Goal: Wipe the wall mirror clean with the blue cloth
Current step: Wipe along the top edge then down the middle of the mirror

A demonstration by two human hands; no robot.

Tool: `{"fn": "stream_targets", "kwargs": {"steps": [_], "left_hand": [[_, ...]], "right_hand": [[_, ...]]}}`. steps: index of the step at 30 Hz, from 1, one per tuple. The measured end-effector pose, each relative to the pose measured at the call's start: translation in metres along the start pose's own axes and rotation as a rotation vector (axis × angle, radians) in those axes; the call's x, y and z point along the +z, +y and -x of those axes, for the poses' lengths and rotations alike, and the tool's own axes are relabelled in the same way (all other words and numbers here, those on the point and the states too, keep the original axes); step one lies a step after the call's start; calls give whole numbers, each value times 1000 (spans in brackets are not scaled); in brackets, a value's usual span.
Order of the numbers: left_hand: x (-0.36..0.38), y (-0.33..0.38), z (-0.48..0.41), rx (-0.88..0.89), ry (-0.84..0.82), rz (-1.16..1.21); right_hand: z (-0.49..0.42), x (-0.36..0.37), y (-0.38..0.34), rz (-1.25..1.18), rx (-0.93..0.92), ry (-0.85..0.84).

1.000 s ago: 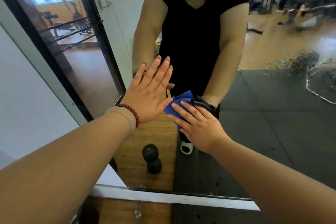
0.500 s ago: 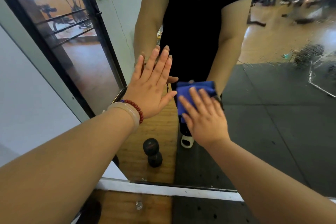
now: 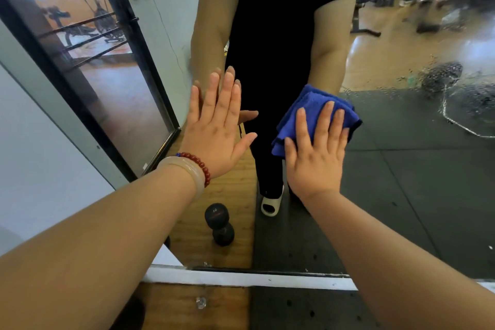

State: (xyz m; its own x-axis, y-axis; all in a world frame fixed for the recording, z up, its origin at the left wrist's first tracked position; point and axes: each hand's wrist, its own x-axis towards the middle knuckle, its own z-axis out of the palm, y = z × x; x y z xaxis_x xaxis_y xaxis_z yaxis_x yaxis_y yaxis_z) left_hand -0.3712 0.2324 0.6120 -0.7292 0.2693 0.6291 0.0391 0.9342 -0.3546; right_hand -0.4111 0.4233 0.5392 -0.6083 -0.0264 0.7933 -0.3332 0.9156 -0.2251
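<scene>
Fingers [image 3: 325, 120] of the right hand [image 3: 316, 158] lie straight and a bit spread, pressing the blue cloth [image 3: 316, 102] flat on the wall mirror [image 3: 407, 185]. The bunched cloth sticks out above the hand; its long side slants up to the right. The left hand [image 3: 217, 134] lies flat on the mirror just beside, fingers straight, pointing up.

Your left hand [image 3: 217, 132] lies flat against the wall mirror [image 3: 401, 182], fingers [image 3: 227, 94] straight and close together, thumb out. A red bead bracelet [image 3: 199, 165] and a pale bangle [image 3: 187, 171] sit at its wrist. Just beside it, your right hand [image 3: 316, 161] presses the bunched blue cloth [image 3: 312, 103] to the glass with straight, spread fingers. Water streaks [image 3: 455, 115] mark the glass at far right. A dark dumbbell [image 3: 219, 224] shows in the reflection below your hands.
</scene>
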Motion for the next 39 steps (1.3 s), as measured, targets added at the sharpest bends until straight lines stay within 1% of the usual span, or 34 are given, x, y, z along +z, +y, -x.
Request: {"fn": "stream_targets", "kwargs": {"steps": [1, 2, 5, 6, 7, 8, 10, 11, 12, 13, 14, 17, 18, 19, 20, 22, 23, 24, 26, 29, 30, 31, 32, 33, 36, 38, 39], "left_hand": [[0, 4, 0, -24, -4, 12], [-1, 9, 0, -50, -5, 31], [-4, 19, 3, -109, -27, 111], [-4, 23, 6, -109, -33, 140], [-4, 26, 12, -97, -41, 162], [-3, 30, 18, -76, -52, 169], [1, 38, 28, -43, -85, 147], [2, 41, 30, -42, -104, 133], [4, 44, 30, -47, -118, 125], [5, 47, 29, -56, -124, 120], [7, 50, 28, -70, -130, 122], [8, 54, 26, -107, -174, 136], [8, 54, 27, -109, -183, 136], [7, 53, 28, -108, -192, 137], [6, 52, 28, -103, -206, 142], [3, 49, 27, -96, -242, 163], [1, 49, 26, -96, -252, 169], [-2, 49, 26, -95, -258, 175], [-5, 50, 26, -103, -284, 184], [-7, 51, 26, -106, -292, 192], [-7, 51, 26, -103, -287, 190], [-7, 50, 27, -103, -287, 191], [-7, 50, 27, -107, -293, 193], [-7, 50, 27, -110, -302, 195], [-9, 53, 26, -123, -305, 196], [-9, 56, 26, -141, -302, 201], [-9, 57, 25, -150, -305, 205]], "right_hand": [[4, 1, -7, 5, 4, -32], [10, 3, -14, 10, -37, -75], [36, 13, -17, 34, -291, -179], [39, 13, -12, 28, -313, -181], [36, 12, -7, 1, -258, -149], [30, 9, -4, -45, -130, -88], [8, 2, -1, -165, 201, 62], [-1, 1, -4, -218, 333, 104], [-5, 1, -9, -241, 405, 119], [-2, 3, -14, -236, 412, 103], [7, 6, -19, -225, 372, 58], [51, 15, -25, -226, 178, -187], [59, 15, -21, -239, 152, -251], [56, 14, -16, -261, 164, -239], [45, 13, -12, -273, 204, -155], [7, 1, -6, -317, 381, 83], [-9, -4, -4, -352, 475, 151], [-16, -6, -3, -375, 524, 159], [-2, -2, -1, -373, 509, 104], [49, 11, 1, -330, 418, -102], [61, 15, 3, -321, 405, -155], [64, 17, 5, -315, 402, -170], [58, 16, 6, -311, 399, -143], [46, 14, 5, -306, 395, -80], [-6, -1, 4, -302, 451, 149], [-24, -7, 4, -317, 489, 199], [-22, -6, 6, -308, 468, 196]]}}
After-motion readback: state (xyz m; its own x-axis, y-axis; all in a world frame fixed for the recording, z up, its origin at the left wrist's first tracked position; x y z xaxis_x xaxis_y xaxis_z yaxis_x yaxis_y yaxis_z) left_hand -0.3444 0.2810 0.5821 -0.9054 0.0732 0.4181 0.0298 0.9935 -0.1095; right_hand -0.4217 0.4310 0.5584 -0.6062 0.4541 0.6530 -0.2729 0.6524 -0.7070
